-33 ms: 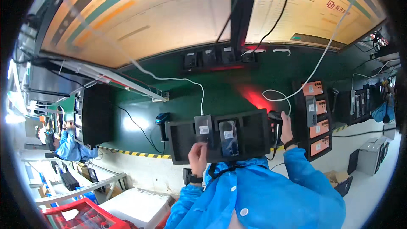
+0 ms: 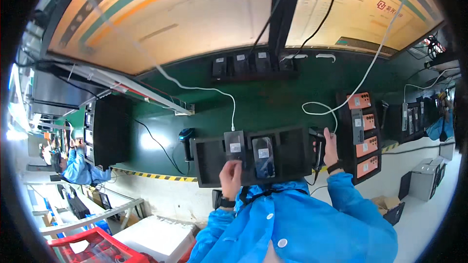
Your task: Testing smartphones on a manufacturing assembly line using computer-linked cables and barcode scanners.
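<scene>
My right hand (image 2: pixel 331 149) is wrapped round a black handheld barcode scanner (image 2: pixel 318 147), at the right end of a black tray (image 2: pixel 207 166). The tray lies in front of me with two dark phones in its slots. One phone (image 2: pixel 234 144) has a white label and a white cable plugged into its far end. The other phone (image 2: pixel 263 164), glossy and labelled too, lies just right of it. My left hand (image 2: pixel 229 179) is at the near end of the cabled phone, its fingers curled together. Whatever they may hold is hidden.
A second scanner (image 2: pixel 185 142) stands left of the tray. To the right, another tray (image 2: pixel 345 131) carries several orange phones and a grey one. Behind, a small rack (image 2: pixel 248 75) of dark phones sits under two large monitors (image 2: pixel 170 19). A co-worker's blue sleeve (image 2: pixel 78 163) shows far left.
The red scanner light on the bench and rack has gone out. My left hand has shifted very slightly at the cabled phone. My right hand keeps the scanner in nearly the same place.
</scene>
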